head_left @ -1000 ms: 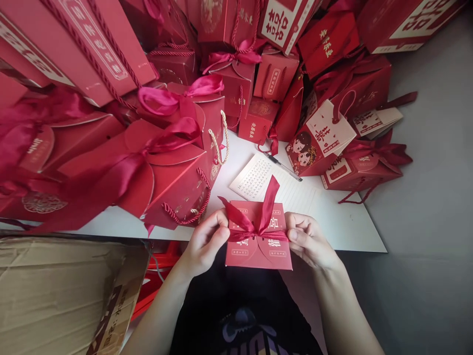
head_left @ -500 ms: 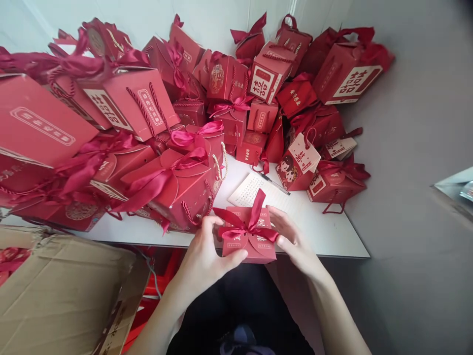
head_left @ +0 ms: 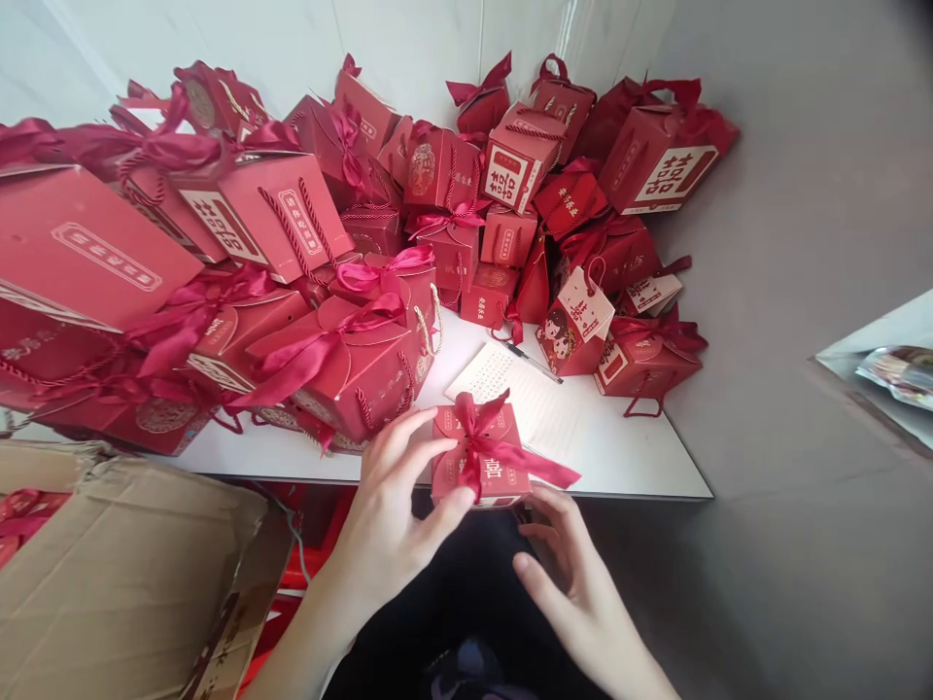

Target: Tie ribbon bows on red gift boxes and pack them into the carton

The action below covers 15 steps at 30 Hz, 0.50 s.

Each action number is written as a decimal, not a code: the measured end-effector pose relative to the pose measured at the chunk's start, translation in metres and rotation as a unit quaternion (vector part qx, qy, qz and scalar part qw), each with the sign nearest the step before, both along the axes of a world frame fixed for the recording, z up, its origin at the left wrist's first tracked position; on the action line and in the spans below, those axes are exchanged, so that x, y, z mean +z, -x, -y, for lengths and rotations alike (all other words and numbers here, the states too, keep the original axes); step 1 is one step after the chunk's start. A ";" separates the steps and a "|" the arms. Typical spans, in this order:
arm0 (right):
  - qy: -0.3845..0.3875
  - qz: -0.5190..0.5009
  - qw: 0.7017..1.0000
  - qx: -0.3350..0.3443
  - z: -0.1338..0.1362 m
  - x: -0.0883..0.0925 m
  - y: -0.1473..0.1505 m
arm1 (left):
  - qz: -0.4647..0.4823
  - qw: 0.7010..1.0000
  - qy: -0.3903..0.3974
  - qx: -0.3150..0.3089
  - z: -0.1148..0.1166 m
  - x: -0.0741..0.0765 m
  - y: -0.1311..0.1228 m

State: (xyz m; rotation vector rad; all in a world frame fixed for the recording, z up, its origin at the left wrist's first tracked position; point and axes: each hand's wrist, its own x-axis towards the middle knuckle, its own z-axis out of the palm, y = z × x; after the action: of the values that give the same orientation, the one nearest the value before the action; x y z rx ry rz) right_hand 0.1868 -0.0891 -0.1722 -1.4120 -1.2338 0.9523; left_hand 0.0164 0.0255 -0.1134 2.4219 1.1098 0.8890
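A small red gift box (head_left: 502, 478) with a dark red ribbon bow (head_left: 478, 439) on its lid is held near the front edge of the table. My left hand (head_left: 394, 506) grips its left side, thumb at the near edge and fingers at the left edge and top. One long ribbon tail stretches out past the box's right side. Just below the right near corner is my right hand (head_left: 575, 578), its thumb and fingers apart. The fingertips are close to the corner, and I cannot tell whether they touch it.
Red gift boxes (head_left: 277, 209) with bows and rope handles are piled along the left and back of the white table (head_left: 648, 457). Behind my box lie a written notebook (head_left: 485, 374) and a pen (head_left: 535, 365). At lower left stands an open cardboard carton (head_left: 131, 564). A grey wall (head_left: 787, 292) rises at right.
The gift box has been turned, so its bow and ribbon tails point differently. My right hand has let go of the box's right side and dropped toward me. My left hand still holds it.
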 end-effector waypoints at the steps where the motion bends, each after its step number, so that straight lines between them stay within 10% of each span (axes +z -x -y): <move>1: 0.008 0.012 1.000 0.009 0.003 0.001 0.006 | -0.022 1.000 -0.001 0.006 0.002 0.000 0.001; 6: 0.023 0.024 0.997 0.066 0.009 0.010 0.026 | -0.001 0.995 -0.082 0.061 -0.004 -0.007 0.004; 11: 0.057 -0.023 0.962 0.265 -0.007 0.024 0.018 | 0.057 0.985 -0.154 0.059 -0.011 -0.006 0.002; 15: 0.072 -0.064 0.992 0.083 -0.025 0.023 -0.004 | 0.078 0.991 -0.109 0.010 -0.014 -0.001 -0.008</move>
State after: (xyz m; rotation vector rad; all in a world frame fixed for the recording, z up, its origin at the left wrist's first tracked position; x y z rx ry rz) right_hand 0.1912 -0.0637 -0.1494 -1.3518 -1.2203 1.2487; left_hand 0.0246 0.0393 -0.1143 2.4618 1.0294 1.2422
